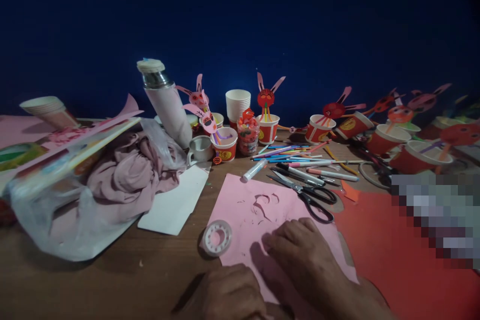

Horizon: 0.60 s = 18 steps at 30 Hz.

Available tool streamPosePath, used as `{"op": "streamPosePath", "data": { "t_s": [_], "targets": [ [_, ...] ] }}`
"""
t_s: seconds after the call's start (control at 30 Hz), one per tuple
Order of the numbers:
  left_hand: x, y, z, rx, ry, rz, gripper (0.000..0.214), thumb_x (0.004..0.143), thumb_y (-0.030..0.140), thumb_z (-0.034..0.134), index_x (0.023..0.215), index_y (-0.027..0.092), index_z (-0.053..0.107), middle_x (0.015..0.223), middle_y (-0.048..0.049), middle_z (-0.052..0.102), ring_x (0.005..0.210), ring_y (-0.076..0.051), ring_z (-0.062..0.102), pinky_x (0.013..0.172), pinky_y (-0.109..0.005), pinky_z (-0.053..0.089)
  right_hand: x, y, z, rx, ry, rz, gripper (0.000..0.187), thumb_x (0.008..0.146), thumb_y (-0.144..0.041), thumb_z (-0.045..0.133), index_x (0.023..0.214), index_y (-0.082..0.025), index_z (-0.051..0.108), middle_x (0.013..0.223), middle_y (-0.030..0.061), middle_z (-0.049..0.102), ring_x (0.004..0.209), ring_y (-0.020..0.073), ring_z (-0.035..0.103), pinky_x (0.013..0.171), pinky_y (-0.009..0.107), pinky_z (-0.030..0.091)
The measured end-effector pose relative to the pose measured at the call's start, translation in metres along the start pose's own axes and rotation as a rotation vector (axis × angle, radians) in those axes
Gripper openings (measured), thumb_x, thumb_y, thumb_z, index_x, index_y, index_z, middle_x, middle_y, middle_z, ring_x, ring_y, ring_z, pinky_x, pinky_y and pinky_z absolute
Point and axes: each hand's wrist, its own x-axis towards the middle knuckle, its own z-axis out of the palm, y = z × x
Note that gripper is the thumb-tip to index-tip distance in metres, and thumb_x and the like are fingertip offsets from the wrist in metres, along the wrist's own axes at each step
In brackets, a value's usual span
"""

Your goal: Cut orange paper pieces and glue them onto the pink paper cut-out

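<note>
R hand [303, 255]: palm down, flat on the pink sheet [243, 210], fingers loosely stretched toward the far edge of the desk [112, 280]. Nothing gripped, just pressing the paper. Wrist and forearm run off the near edge to the R

L hand [225, 292]: at the near edge, knuckles up, fingers curled under, by the sheet's near-L corner. Can't tell if anything is in it or how tight it's closed

Pink sheet: centre of desk, near side, under my R palm, rest spreading out beyond the fingertips. Small curved cuts [262, 203] in it just past the R fingers

Tape roll [217, 238]: flat, touching the sheet's L edge, just beyond the L hand, apart from it

Scissors [307, 194]: black handles, blades shut, across the sheet's far-R corner, near the R fingertips, not touched

Red sheet [375, 245]: R of the pink one, edges meeting beside my R wrist

White paper [176, 202]: L of pink sheet, partly under a plastic bag [75, 220] w/ pinkish cloth [127, 170]

Far side: loose pens [296, 157], white marker [254, 170], metal mug [200, 149], leaning flask [167, 102], stack of white cups [237, 104], row of red cups w/ paper rabbit figures, e.g. one [268, 127], running to the far-R corner
</note>
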Motion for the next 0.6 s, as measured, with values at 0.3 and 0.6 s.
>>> {"op": "streamPosePath", "data": {
  "t_s": [0.3, 0.6],
  "targets": [
    [-0.0015, 0.0020, -0.0032, 0.042, -0.093, -0.046, 0.014, 0.072, 0.006, 0.046, 0.074, 0.017, 0.056, 0.073, -0.0028, 0.060, 0.063, -0.009, 0.056, 0.052, -0.015, 0.042, 0.0016, -0.0043, -0.0024, -0.098, -0.222, 0.043, 0.016, 0.066, -0.026, 0.061, 0.081, -0.023, 0.057, 0.076, 0.0007, 0.056, 0.070, 0.0169, 0.043, 0.062, 0.031, 0.021],
    [-0.0062, -0.0039, 0.0019, 0.044, -0.061, -0.054, 0.016, 0.072, 0.007, 0.042, 0.072, 0.019, 0.053, 0.071, -0.0024, 0.060, 0.060, -0.010, 0.056, 0.049, -0.015, 0.042, -0.0009, -0.0024, 0.0041, -0.091, -0.215, -0.014, 0.005, 0.075, -0.023, 0.055, 0.072, -0.020, 0.053, 0.076, 0.0002, 0.056, 0.073, 0.0158, 0.045, 0.065, 0.032, 0.024]
  ]
}}
